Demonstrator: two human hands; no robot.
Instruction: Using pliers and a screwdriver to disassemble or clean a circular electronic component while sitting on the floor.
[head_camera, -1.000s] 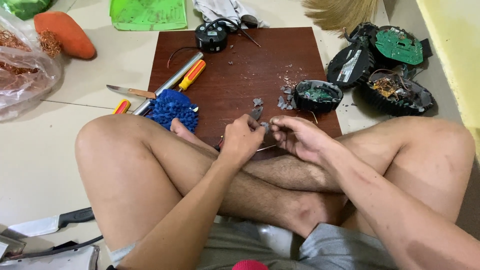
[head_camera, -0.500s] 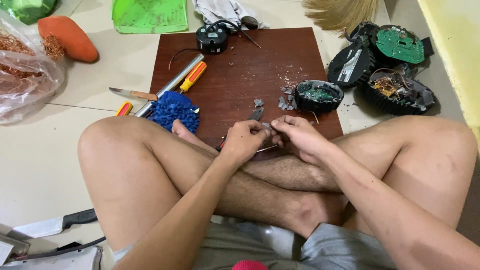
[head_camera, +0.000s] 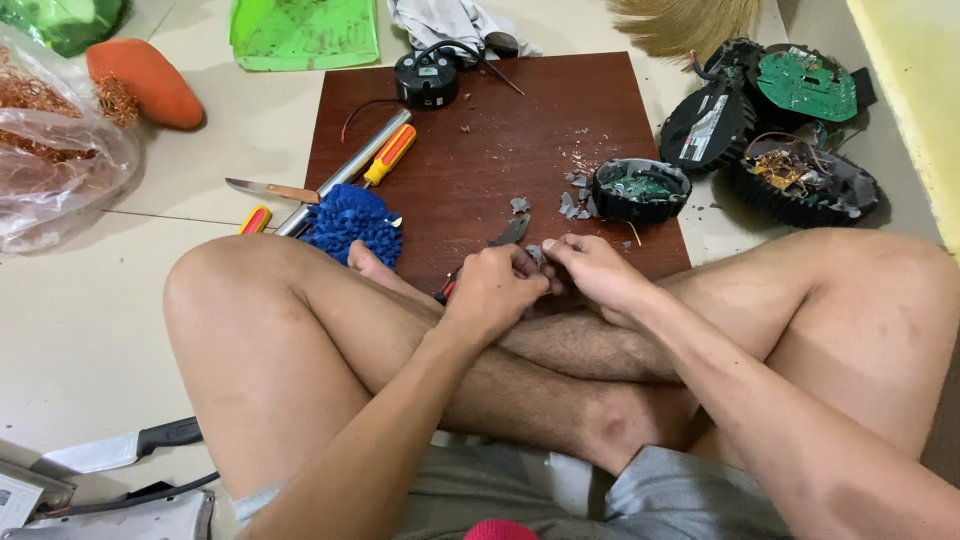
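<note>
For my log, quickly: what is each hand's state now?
Left hand: closed on the pliers.
Right hand: fingers curled near the left hand; what it holds cannot be told.

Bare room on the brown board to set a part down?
Free: board middle, between orange-handled screwdriver and gray debris; also far right corner. Crowded: near edge by both hands and the round black housing.

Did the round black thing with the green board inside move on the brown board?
No. The round black casing sits at the same spot near the brown board's right edge, beside the grey crumbs, as before.
</note>
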